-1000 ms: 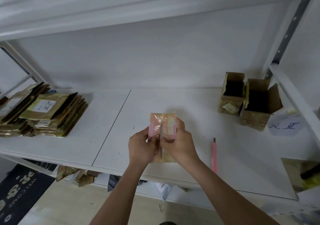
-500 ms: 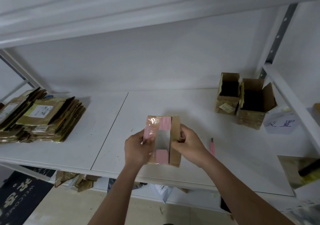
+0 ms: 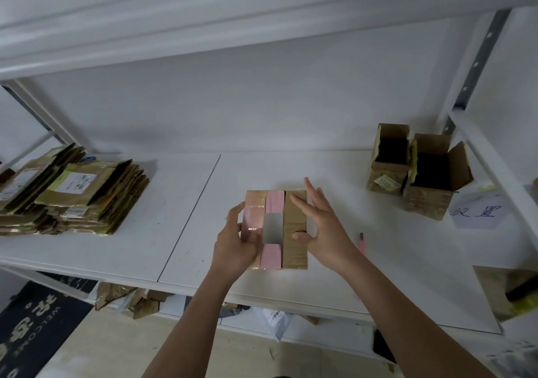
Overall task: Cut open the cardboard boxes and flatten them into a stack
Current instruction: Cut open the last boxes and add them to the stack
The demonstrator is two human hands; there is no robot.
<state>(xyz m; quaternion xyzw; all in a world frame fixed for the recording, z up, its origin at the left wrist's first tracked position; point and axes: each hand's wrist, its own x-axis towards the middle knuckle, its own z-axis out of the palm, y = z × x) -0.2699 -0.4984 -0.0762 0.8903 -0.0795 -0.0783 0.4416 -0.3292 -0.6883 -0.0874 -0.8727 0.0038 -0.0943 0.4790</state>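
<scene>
A small cardboard box (image 3: 294, 232) with pink tape stands opened above the white shelf (image 3: 180, 226), its flaps spread so I see through its middle. My left hand (image 3: 235, 243) grips its left flap, thumb on the taped face. My right hand (image 3: 323, 226) has straight, spread fingers along the right flap, its thumb pressing the brown cardboard. A pink box cutter (image 3: 362, 243) lies on the shelf just right of my right hand. Two stacks of flattened boxes (image 3: 78, 197) sit at the left of the shelf.
Two open cardboard boxes (image 3: 419, 170) stand at the back right, beside a paper label with handwriting (image 3: 477, 214). A shelf upright (image 3: 474, 66) rises at the right. Cardboard scraps (image 3: 128, 299) lie under the shelf, and a dark doormat (image 3: 35, 328) is on the floor at lower left.
The box went from folded shut between both hands to spread open with its flaps apart. My right hand's fingers straightened from a grip.
</scene>
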